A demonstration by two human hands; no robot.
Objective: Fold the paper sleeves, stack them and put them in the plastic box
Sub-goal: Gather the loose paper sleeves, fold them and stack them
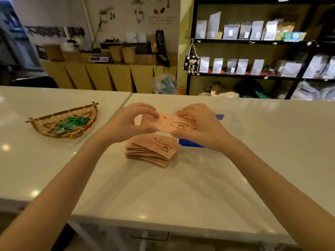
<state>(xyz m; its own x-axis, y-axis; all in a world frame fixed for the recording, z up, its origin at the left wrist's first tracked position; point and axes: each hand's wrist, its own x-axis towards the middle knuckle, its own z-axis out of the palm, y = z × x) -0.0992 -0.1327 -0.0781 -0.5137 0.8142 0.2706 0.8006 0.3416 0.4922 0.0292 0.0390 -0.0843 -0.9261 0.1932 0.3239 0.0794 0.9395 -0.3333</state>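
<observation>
Two hands up over the bench [199,187], both pinching one paper sleeve [171,123] between them. Your left hand [129,122] grips the sleeve's left end, thumb under, fingers curled over the top edge. Your right hand [198,126] grips the right end the same way, thumb at the lower edge, fingers closed down on the top. Neither hand is spread; both are narrowed onto the paper. Sleeve is kraft brown, held flat and roughly level, printed side toward you: a coffee cup drawing with "COFFEE" above it, a crease line running down near the middle.

Stack of sleeves [152,150] sits on the bench just below the held one, same print on top, edges fanned and uneven, not touching the held sleeve as far as you can tell.

Plastic box [233,124] is clear, mostly hidden behind your right hand, with blue parts showing at its near and far edges. Contents cannot be made out.

Woven basket [63,122] lies well to the left on the neighbouring white bench top, tilted shallow, holding green wrapped pieces [70,122]; too blurred to name them.

Background: black shelving [253,42] with rows of grey pouches.
</observation>
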